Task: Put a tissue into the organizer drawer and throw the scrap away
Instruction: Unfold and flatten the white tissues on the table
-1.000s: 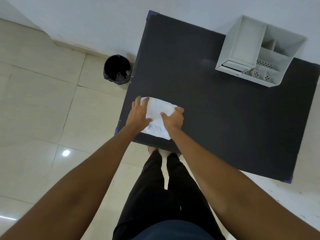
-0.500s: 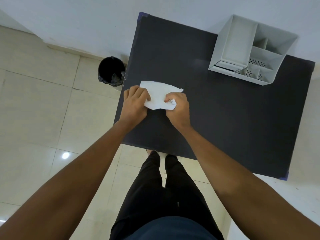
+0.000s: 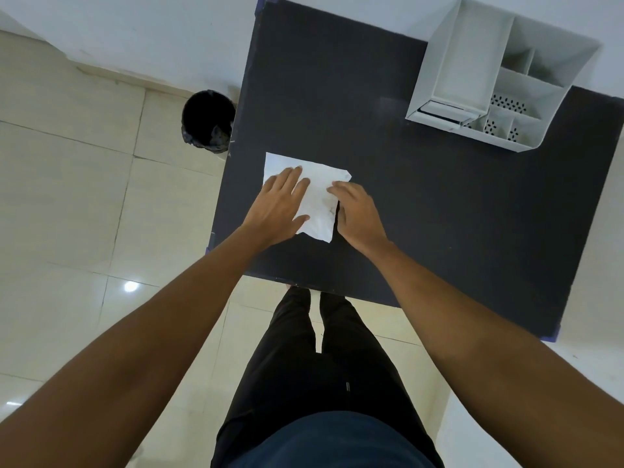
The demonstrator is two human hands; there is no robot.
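A white tissue (image 3: 319, 201) lies spread flat on the dark table (image 3: 422, 211), near its left edge. My left hand (image 3: 278, 207) rests palm down on the tissue's left half, fingers stretched and slightly apart. My right hand (image 3: 358, 214) presses on the tissue's right edge with its fingers bent down onto it. The white organizer (image 3: 499, 72) stands at the table's far right corner; its small drawer (image 3: 445, 113) at the front left looks pushed in. No separate scrap is visible.
A black bin (image 3: 209, 121) with a dark liner stands on the tiled floor just left of the table. A white wall runs behind the table. My legs are at the table's near edge.
The tissue was gathered and bunched between both hands half a second ago. It now lies unfolded flat, and both hands have opened onto it.
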